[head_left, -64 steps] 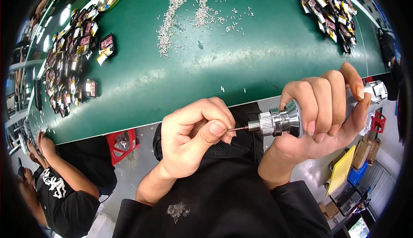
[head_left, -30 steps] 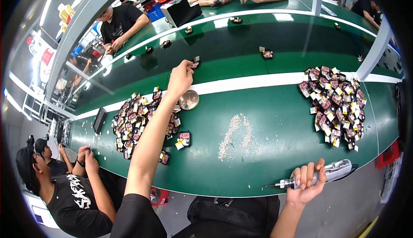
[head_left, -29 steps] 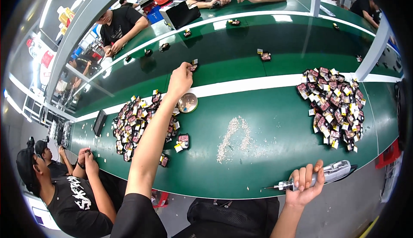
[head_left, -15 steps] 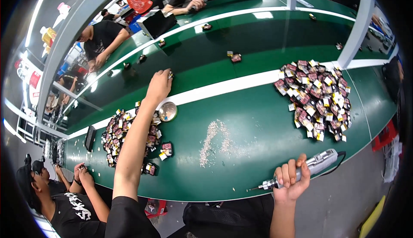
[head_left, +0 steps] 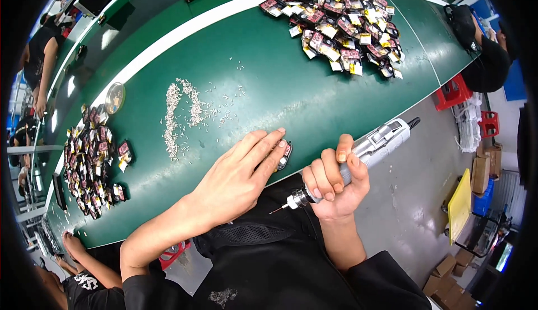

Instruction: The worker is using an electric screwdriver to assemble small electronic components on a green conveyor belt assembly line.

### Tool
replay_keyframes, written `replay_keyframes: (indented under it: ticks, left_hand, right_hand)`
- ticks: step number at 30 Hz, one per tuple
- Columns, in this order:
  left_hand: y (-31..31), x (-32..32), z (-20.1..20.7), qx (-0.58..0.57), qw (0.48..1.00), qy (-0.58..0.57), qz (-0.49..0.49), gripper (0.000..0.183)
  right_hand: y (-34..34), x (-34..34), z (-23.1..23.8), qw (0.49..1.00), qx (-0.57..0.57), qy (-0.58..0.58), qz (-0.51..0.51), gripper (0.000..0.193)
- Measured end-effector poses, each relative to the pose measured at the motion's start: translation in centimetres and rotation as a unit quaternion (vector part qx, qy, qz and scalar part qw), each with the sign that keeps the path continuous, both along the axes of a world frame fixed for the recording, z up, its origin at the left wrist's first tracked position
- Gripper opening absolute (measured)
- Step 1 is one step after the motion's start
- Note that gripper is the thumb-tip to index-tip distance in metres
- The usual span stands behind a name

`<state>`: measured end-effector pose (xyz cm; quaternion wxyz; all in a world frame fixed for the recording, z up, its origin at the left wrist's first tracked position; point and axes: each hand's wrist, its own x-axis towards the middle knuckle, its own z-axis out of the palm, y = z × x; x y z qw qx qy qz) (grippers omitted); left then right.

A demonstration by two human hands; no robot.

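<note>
At the near edge of the green table, my left hand (head_left: 238, 173) reaches across with its fingers closed over a small black unit (head_left: 285, 154). Only the unit's right side shows; the fingers cover the rest. In my right hand (head_left: 336, 184) is a silver electric screwdriver (head_left: 381, 142), its thin bit pointing down to the left. The bit is apart from the unit, over my dark clothing. Loose small screws (head_left: 172, 119) lie scattered in the middle of the table.
Small black units with reddish labels and white-yellow tags form a big heap (head_left: 342, 21) at the far right and a smaller heap (head_left: 89, 164) at the left. A round dish (head_left: 115, 98) stands by the white rail (head_left: 185, 27). Co-workers sit at the left and far right.
My left hand has come back from the far belt to the near table edge, over a small unit. The right hand has brought the screwdriver closer to it. The whole view has turned rightward.
</note>
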<state>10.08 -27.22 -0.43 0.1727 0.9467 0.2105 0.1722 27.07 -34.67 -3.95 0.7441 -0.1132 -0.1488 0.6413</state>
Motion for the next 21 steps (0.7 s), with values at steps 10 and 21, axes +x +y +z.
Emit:
replay_keyframes:
  ticks: [10, 21]
  left_hand:
    - [-0.6, 1.4, -1.4, 0.108, 0.992, -0.063, 0.018, 0.023]
    - [-1.4, 1.6, -1.4, 0.210, 0.978, 0.017, 0.004, 0.034]
  right_hand:
    - [-1.7, -1.9, -0.9, 0.999, -0.041, 0.002, 0.014, 0.009]
    - [-1.5, -3.1, -1.6, 0.994, -0.100, -0.038, -0.028, 0.008]
